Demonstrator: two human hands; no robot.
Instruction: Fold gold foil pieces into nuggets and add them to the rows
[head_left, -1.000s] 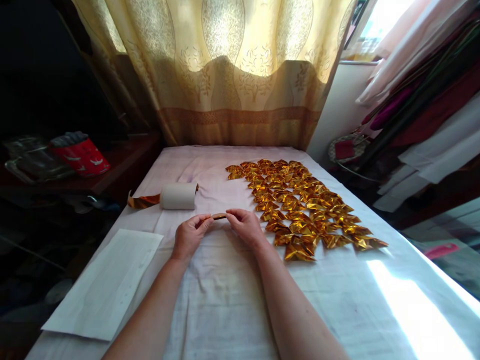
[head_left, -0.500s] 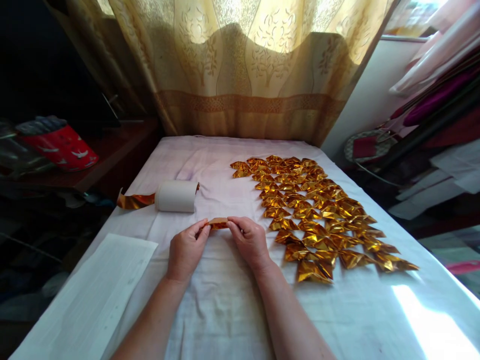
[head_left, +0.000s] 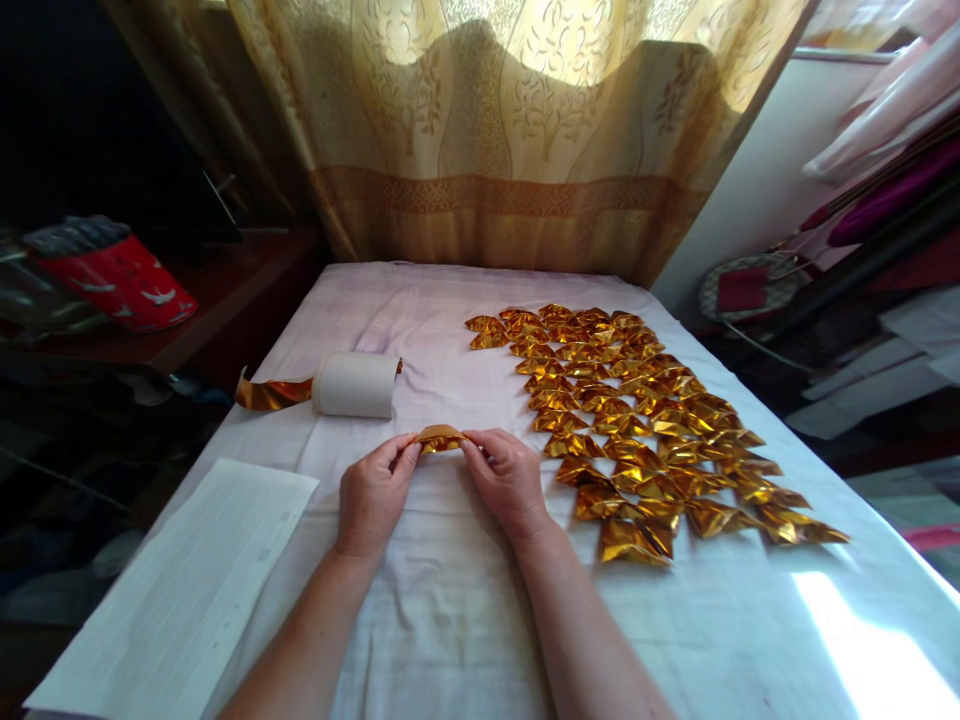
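Between my two hands is a small folded piece of gold foil paper [head_left: 441, 438], bowed upward in the middle. My left hand [head_left: 377, 493] pinches its left end between thumb and fingers. The right end is pinched by my right hand [head_left: 508, 478] in the same way. Just beyond my left hand lies a white cylinder [head_left: 354, 386] on its side, with a strip of gold foil [head_left: 276, 394] sticking out of its left end. To the right of my right hand, many folded gold foil pieces [head_left: 626, 425] lie in rows on the white cloth.
A printed white sheet [head_left: 180, 590] lies at the left of the cloth-covered table [head_left: 450, 640]. On a dark side cabinet stands a red container [head_left: 124, 280]. A gold curtain [head_left: 480, 130] hangs behind, and clothes [head_left: 892, 340] hang at right.
The foil piece between my hands now bows upward, where it looked flatter before. My right hand has shifted slightly right. The whole view has moved a little.
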